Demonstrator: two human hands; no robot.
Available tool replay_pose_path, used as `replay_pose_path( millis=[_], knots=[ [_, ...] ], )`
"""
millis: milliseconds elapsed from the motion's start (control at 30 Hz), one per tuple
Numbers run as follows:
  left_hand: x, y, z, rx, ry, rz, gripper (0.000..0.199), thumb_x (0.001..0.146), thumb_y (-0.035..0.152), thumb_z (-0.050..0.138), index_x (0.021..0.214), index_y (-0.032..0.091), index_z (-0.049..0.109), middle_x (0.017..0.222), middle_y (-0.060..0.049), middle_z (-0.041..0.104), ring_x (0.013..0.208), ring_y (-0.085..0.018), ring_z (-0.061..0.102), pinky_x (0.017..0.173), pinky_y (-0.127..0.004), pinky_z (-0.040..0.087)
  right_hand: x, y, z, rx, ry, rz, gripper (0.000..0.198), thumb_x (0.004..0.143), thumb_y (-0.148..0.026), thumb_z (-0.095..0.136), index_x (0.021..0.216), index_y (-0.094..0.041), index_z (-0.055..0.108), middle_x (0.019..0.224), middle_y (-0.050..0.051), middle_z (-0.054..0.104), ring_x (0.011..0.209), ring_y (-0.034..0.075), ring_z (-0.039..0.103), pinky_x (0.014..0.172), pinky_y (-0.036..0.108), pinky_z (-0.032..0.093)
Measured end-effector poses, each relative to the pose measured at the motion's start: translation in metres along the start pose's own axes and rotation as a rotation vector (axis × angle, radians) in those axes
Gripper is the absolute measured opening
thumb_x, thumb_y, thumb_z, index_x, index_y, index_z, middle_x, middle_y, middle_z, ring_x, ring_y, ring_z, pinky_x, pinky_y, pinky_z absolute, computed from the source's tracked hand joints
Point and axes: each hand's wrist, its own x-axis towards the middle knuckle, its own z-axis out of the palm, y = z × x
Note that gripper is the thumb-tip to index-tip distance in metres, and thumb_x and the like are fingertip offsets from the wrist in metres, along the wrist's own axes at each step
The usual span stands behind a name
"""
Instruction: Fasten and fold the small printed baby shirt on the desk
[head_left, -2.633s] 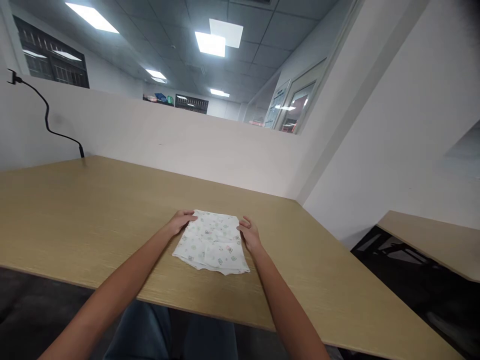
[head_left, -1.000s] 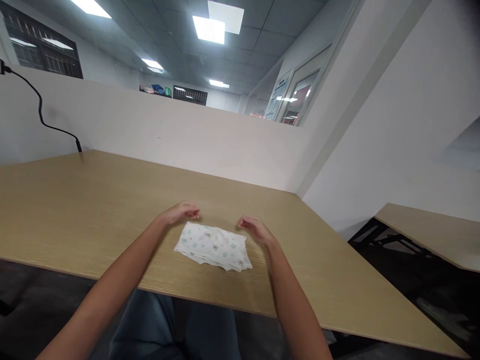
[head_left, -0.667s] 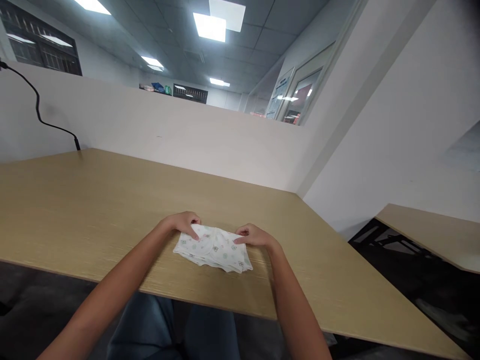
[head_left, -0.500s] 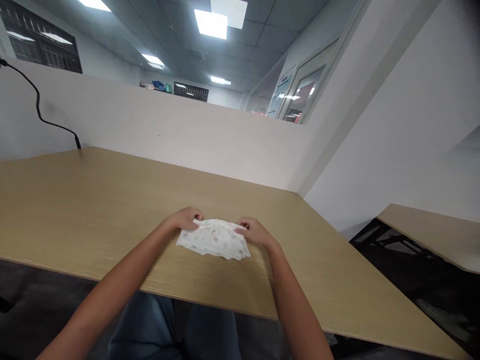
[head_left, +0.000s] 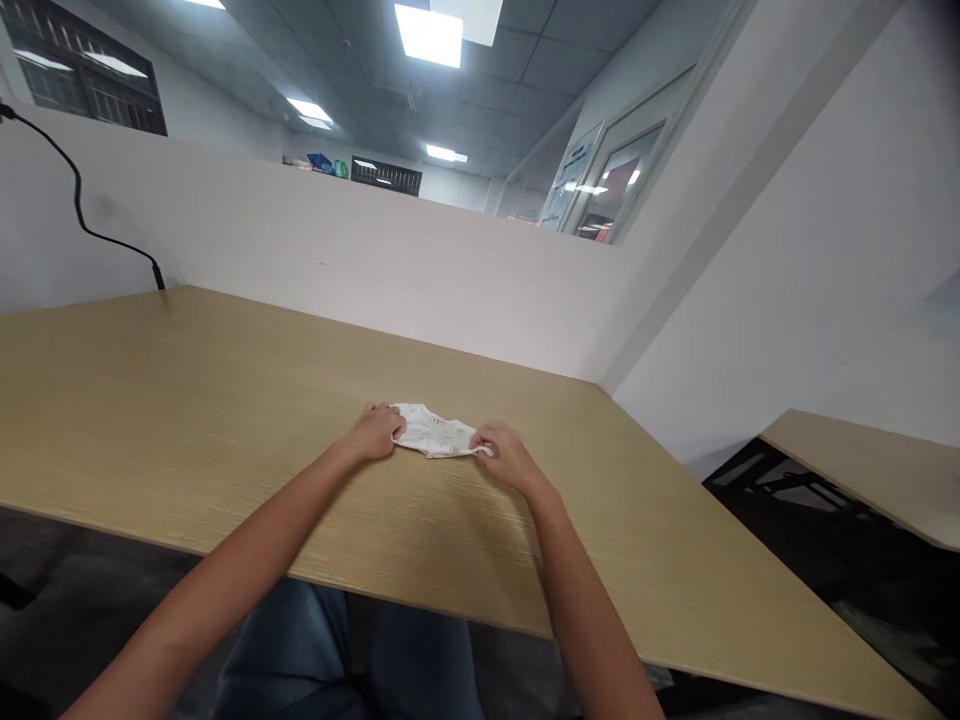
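A small white cloth (head_left: 435, 434) with a fine printed pattern stretches between my two hands, above or on the wooden tabletop. It looks like a baby garment, though its full shape is hidden by the folds. My left hand (head_left: 380, 430) has its fingers closed on the cloth's left end. At the right end, my right hand (head_left: 501, 452) pinches the near corner, and a bit of the white edge shows under the fingers. A small dark mark shows near the middle of the far edge.
The wooden table (head_left: 247, 400) reaches to a low white partition (head_left: 420, 270). A black cable (head_left: 79, 195) hangs at the left and ends near the table's back corner. Another table (head_left: 862, 460) stands at the right beyond a gap.
Both hands have moved the cloth away from me. It hung toward me from its far edge before; now it extends away and is narrower, with its near edge pulled between my hands.
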Motion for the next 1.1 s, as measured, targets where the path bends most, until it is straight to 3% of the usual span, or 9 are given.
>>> replay_pose_path(
  millis=[100, 167, 233, 333, 467, 667, 933, 1100],
  knots=[
    [-0.002, -0.003, -0.003, -0.060, -0.082, -0.039, 0.013, 0.063, 0.015, 0.074, 0.062, 0.020, 0.063, 0.078, -0.006, 0.067, 0.082, -0.025, 0.057, 0.082, -0.035, 0.035, -0.003, -0.002, 0.002, 0.067, -0.168, 0.062, 0.020, 0.071, -0.012, 0.059, 0.081, -0.020, 0.074, 0.083, 0.004, 0.070, 0.079, 0.019, 0.058, 0.076, 0.028, 0.042],
    [-0.004, -0.003, -0.008, -0.102, -0.149, -0.060, 0.026, 0.060, 0.034, 0.084, 0.057, 0.021, 0.061, 0.068, -0.003, 0.065, 0.077, -0.023, 0.056, 0.080, -0.032, 0.035, -0.005, -0.004, 0.002, 0.121, -0.235, 0.117, 0.013, 0.074, -0.018, 0.061, 0.077, -0.019, 0.074, 0.075, 0.002, 0.069, 0.071, 0.017, 0.056, 0.069, 0.026, 0.040],
    [-0.004, -0.002, -0.012, -0.147, -0.183, -0.080, 0.043, 0.058, 0.052, 0.087, 0.051, 0.021, 0.059, 0.059, -0.001, 0.062, 0.071, -0.021, 0.055, 0.078, -0.030, 0.034, -0.006, -0.004, 0.002, 0.171, -0.246, 0.150, 0.016, 0.080, -0.027, 0.062, 0.069, -0.018, 0.070, 0.067, 0.000, 0.064, 0.065, 0.015, 0.052, 0.064, 0.026, 0.037],
    [-0.002, 0.002, -0.010, -0.192, -0.077, -0.099, 0.054, 0.066, 0.064, 0.081, 0.047, 0.020, 0.057, 0.052, -0.002, 0.057, 0.066, -0.020, 0.055, 0.079, -0.031, 0.034, -0.006, -0.001, 0.002, 0.188, -0.186, 0.149, 0.032, 0.085, -0.036, 0.059, 0.059, -0.018, 0.062, 0.058, -0.002, 0.054, 0.059, 0.012, 0.044, 0.059, 0.025, 0.031],
    [0.000, 0.008, -0.001, -0.155, 0.050, -0.067, 0.042, 0.082, 0.053, 0.070, 0.058, 0.019, 0.064, 0.065, -0.006, 0.066, 0.076, -0.023, 0.057, 0.087, -0.035, 0.035, -0.004, 0.000, 0.011, 0.203, -0.112, 0.140, 0.032, 0.088, -0.036, 0.056, 0.064, -0.017, 0.065, 0.060, -0.002, 0.053, 0.060, 0.012, 0.043, 0.059, 0.025, 0.031],
    [0.001, 0.008, 0.011, -0.187, 0.059, 0.145, 0.022, 0.091, 0.037, 0.060, 0.089, 0.021, 0.075, 0.096, -0.010, 0.072, 0.096, -0.025, 0.060, 0.089, -0.032, 0.039, 0.000, -0.005, 0.037, 0.343, -0.066, 0.109, 0.025, 0.088, -0.035, 0.056, 0.090, -0.018, 0.074, 0.072, 0.000, 0.063, 0.064, 0.013, 0.047, 0.062, 0.024, 0.037],
    [0.005, -0.007, 0.029, -0.313, 0.008, 0.143, 0.019, 0.085, 0.025, 0.057, 0.091, 0.020, 0.075, 0.085, -0.005, 0.068, 0.078, -0.019, 0.058, 0.074, -0.028, 0.041, 0.003, 0.007, 0.051, 0.375, 0.028, 0.115, 0.014, 0.068, -0.017, 0.054, 0.075, -0.018, 0.066, 0.074, 0.000, 0.058, 0.064, 0.012, 0.046, 0.063, 0.023, 0.038],
    [0.006, -0.005, 0.027, -0.326, 0.000, 0.135, 0.018, 0.083, 0.024, 0.059, 0.089, 0.019, 0.075, 0.085, -0.005, 0.069, 0.077, -0.018, 0.057, 0.071, -0.027, 0.040, 0.003, 0.009, 0.053, 0.400, 0.039, 0.118, 0.014, 0.066, -0.017, 0.053, 0.074, -0.018, 0.065, 0.073, 0.000, 0.056, 0.063, 0.012, 0.046, 0.062, 0.023, 0.038]
  ],
)
